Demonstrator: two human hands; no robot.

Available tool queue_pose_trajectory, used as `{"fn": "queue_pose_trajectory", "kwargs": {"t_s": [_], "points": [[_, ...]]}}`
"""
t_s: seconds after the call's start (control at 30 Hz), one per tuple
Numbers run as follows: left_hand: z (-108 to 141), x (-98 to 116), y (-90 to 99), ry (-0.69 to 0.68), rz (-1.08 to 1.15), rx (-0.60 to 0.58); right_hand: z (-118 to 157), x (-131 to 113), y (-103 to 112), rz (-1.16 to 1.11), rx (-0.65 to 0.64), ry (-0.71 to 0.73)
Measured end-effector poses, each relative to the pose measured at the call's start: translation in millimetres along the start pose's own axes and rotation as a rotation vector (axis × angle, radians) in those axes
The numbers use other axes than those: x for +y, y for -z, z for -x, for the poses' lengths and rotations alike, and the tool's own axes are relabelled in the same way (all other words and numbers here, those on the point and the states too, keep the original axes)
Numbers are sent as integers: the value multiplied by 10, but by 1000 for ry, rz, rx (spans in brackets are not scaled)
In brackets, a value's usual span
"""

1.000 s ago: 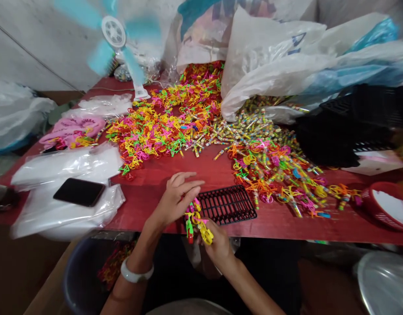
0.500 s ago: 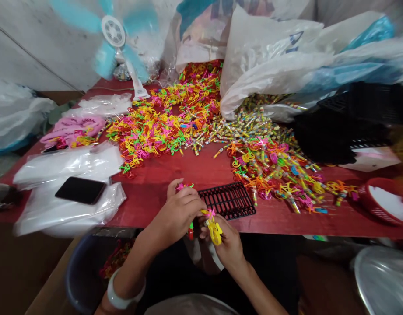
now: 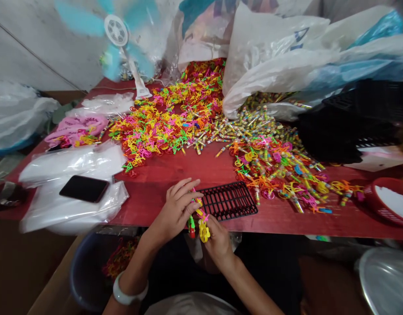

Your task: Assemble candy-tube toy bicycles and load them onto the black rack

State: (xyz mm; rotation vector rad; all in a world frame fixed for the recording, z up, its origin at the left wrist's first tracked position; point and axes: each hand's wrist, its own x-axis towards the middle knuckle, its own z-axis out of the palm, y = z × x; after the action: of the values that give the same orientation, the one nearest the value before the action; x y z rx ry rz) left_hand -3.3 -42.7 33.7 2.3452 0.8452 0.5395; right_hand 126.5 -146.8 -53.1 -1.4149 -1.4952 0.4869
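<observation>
My left hand [image 3: 178, 209] is over the table's front edge, its upper fingers stretched out and its thumb side bent around small plastic toy pieces. A green and red toy piece [image 3: 191, 227] hangs below that palm. My right hand [image 3: 219, 243] pinches a yellow plastic toy [image 3: 204, 231] with a pink part at its top, which meets a yellow and pink piece [image 3: 198, 205] at the left fingertips. Exactly where the pieces join is hidden by fingers. Just behind the hands lies a black slatted plastic basket [image 3: 229, 201] on the red table [image 3: 175, 168].
Heaps of colourful plastic pieces [image 3: 155, 131] and small patterned tubes [image 3: 250, 124] cover the table's middle. A phone [image 3: 84, 188] lies on clear plastic bags [image 3: 40, 210] at left. A fan [image 3: 140, 87] runs behind. At right are a red basket [image 3: 378, 201] and white sacks [image 3: 267, 48].
My left hand's fingers have straightened and spread over the pieces. My right hand has shifted slightly left with the yellow toy, bringing it nearer the left fingers. The view has shifted a little.
</observation>
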Motion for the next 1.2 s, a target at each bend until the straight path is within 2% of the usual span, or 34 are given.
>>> {"fn": "queue_pose_trajectory", "kwargs": {"t_s": [0.13, 0.23, 0.37, 0.43, 0.47, 0.53, 0.6, 0.67, 0.73, 0.83, 0.97, 1.03, 1.1, 1.2], "points": [[51, 37, -126, 5, 49, 62, 11, -2, -25, 182, -60, 51], [41, 95, -219, 28, 9, 115, 3, -11, -97, 244, -50, 52], [-13, 128, -304, 60, -44, 197, -55, -38, -74, 109, -50, 30], [-39, 112, -319, 58, -60, 227, -110, -10, 87, 22, -15, 0], [-52, 97, -319, 52, -69, 241, -146, 27, 210, 26, 42, -30], [-80, 58, -304, 32, -83, 265, -238, 150, 509, 164, 223, -140], [-112, 14, -276, 10, -89, 280, -350, 317, 807, 418, 367, -316], [-135, -22, -241, -3, -98, 280, -456, 474, 1035, 598, 349, -521], [-134, -42, -208, -7, -117, 274, -526, 579, 1171, 641, 271, -634], [-67, -40, -164, -16, -140, 256, -541, 630, 1260, 547, 271, -595], [40, -15, -91, -32, -126, 239, -480, 567, 1262, 423, 415, -521], [23, -23, -38, -26, -114, 269, -472, 478, 1189, 223, 455, -525], [-65, -52, 26, -11, -96, 306, -498, 345, 1049, -102, 388, -547], [-278, -107, 122, 13, -63, 259, -583, 118, 755, -540, 142, -556]]}}
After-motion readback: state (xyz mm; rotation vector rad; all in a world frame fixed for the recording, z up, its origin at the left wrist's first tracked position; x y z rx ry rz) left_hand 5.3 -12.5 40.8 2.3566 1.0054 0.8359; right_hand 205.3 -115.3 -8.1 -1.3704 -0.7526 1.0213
